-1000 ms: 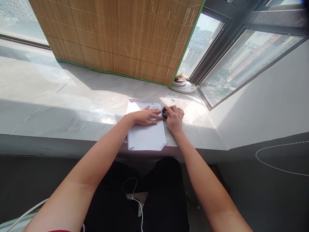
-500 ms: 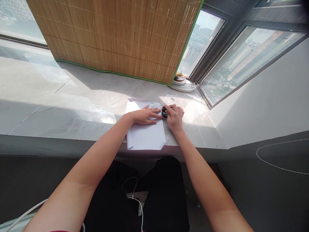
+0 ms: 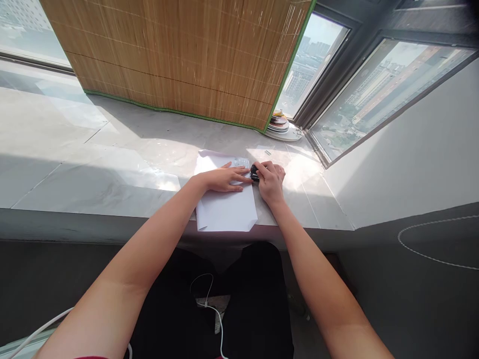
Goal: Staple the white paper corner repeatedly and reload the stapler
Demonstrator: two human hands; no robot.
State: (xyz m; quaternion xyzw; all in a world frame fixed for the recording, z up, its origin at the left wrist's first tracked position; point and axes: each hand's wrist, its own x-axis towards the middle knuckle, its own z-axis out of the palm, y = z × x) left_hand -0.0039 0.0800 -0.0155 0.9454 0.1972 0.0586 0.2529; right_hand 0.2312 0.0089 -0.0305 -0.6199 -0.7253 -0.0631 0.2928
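Observation:
White paper (image 3: 228, 212) lies on the tiled sill, with a printed patch near its top right and a folded corner at the lower right. My left hand (image 3: 226, 179) rests flat on the paper, fingers spread toward its right edge. Wrapped round a small black tool (image 3: 254, 172), which looks like a stapler, is my right hand (image 3: 271, 180). The tool's front end meets the paper's right edge, close to my left fingertips. Most of the tool is hidden under my right hand.
A bamboo blind (image 3: 179, 60) hangs over the back of the sill (image 3: 93, 184). Stacked plates (image 3: 279, 127) stand in the window corner. Small metallic strips (image 3: 267, 152) lie beyond my right hand. A white cable (image 3: 220, 326) runs over my lap, and a cord loop (image 3: 419, 253) hangs at the right.
The top of the black tool looks slightly lower, pressed closer to its base. Both hands and the paper have stayed in place.

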